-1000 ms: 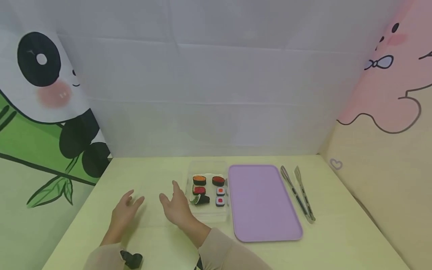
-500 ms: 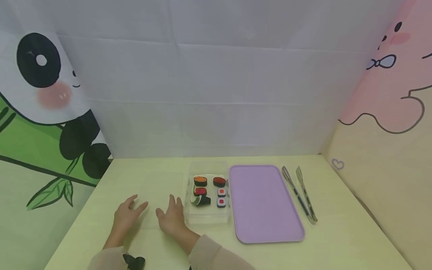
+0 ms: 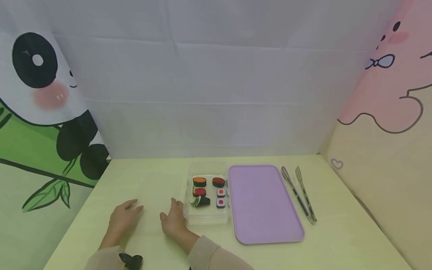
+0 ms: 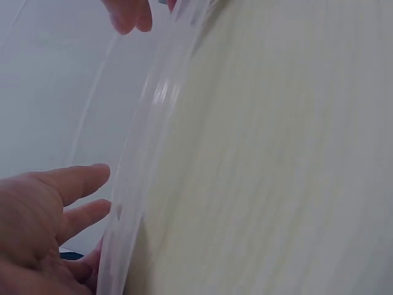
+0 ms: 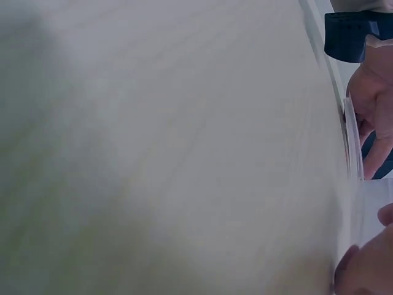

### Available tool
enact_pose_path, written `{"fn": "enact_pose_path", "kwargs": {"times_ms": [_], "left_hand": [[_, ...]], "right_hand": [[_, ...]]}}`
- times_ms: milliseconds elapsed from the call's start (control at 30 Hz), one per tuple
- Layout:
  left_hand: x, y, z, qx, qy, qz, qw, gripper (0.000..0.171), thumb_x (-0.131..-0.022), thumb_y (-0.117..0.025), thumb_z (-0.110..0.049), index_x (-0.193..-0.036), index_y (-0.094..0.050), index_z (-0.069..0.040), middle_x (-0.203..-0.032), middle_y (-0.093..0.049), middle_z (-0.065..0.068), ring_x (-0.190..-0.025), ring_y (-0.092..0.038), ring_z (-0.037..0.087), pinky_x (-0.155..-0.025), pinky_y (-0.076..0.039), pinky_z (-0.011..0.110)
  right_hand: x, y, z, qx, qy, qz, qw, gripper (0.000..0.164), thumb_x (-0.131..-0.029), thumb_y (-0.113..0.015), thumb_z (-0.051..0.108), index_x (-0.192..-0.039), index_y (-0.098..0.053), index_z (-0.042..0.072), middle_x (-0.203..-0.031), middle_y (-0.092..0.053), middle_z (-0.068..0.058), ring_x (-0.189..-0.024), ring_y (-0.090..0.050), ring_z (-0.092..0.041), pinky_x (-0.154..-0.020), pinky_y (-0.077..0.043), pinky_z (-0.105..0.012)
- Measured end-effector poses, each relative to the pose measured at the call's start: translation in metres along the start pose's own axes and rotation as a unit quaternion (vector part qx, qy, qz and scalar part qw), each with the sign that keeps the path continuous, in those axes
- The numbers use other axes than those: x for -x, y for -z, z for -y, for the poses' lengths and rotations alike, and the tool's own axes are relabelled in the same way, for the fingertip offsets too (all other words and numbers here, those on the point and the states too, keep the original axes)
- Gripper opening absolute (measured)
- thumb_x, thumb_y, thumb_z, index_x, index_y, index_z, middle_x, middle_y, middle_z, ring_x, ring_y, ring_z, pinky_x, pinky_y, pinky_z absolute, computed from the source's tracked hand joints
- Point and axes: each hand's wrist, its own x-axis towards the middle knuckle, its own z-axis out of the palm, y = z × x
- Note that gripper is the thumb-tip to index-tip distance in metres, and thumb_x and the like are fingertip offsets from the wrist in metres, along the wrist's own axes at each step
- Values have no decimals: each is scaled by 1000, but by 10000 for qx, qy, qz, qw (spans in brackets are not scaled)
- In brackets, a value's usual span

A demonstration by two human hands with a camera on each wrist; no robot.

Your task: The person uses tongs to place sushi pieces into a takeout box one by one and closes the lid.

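A clear plastic lid (image 4: 161, 92) with a raised rim is between my two hands; in the head view it is so faint that its outline barely shows. At its left edge, my left hand (image 3: 122, 218) grips the rim, with some fingers inside and others seen behind the plastic. My right hand (image 3: 175, 225) holds the opposite edge, partly cut off in the right wrist view. Just right of it stands a clear container (image 3: 206, 219) holding several toy sushi pieces: an orange-topped one (image 3: 199, 182), a red-topped one (image 3: 218, 182) and a dark hand roll (image 3: 202, 201) among them.
A purple tray (image 3: 266, 204) lies right of the container. Beyond it rest metal tongs (image 3: 305, 197), their two arms spread. A white cloth wall (image 3: 216, 93) closes the back of the pale yellow table (image 3: 351, 225); printed panels flank both sides.
My right hand has come down and nearer the table's front, its spread fingers drawing in at the lid's edge. The left hand has moved slightly toward the front. Container, tray and tongs stay put.
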Motion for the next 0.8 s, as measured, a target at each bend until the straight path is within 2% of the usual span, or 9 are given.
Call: {"fn": "enact_pose_path", "kwargs": {"times_ms": [200,267,433,600,800], "left_hand": [[-2,15,9,38,-111,359,9993,53,-101,-49,-30,-140,-44,6,-143,-33,36,-129,-31,54,-102,-32,64],[-3,19,13,236,-77,516,9984,52,-101,-49,-29,-140,-44,5,-142,-34,37,-127,-35,54,-100,-34,63],[-1,28,22,897,137,961,9912,59,-99,-54,-32,-144,-39,4,-145,-29,37,-129,-33,54,-102,-32,64],[3,37,27,1002,159,1085,9889,63,-98,-56,-34,-145,-38,4,-145,-29,36,-129,-33,53,-102,-32,63],[6,51,24,1054,105,1133,9879,62,-100,-55,-34,-146,-37,4,-145,-31,35,-128,-35,51,-99,-35,63]], "right_hand": [[1,0,-1,-294,-58,-80,9995,48,-92,-63,8,-136,-46,0,-123,-47,-15,-103,-58,-33,-93,-47,-44],[2,0,0,-409,-47,-81,9991,45,-92,-62,5,-135,-48,0,-117,-49,-14,-98,-60,-30,-89,-49,-41],[5,3,0,-538,1,39,9985,40,-91,-62,2,-129,-52,0,-105,-52,-9,-92,-59,-27,-84,-50,-37],[5,6,3,-471,83,219,9986,40,-88,-65,3,-127,-54,2,-101,-54,-7,-93,-58,-24,-86,-49,-35],[1,17,20,-490,108,573,9971,42,-90,-66,7,-130,-53,3,-100,-52,-4,-85,-54,-16,-78,-49,-31]]}}
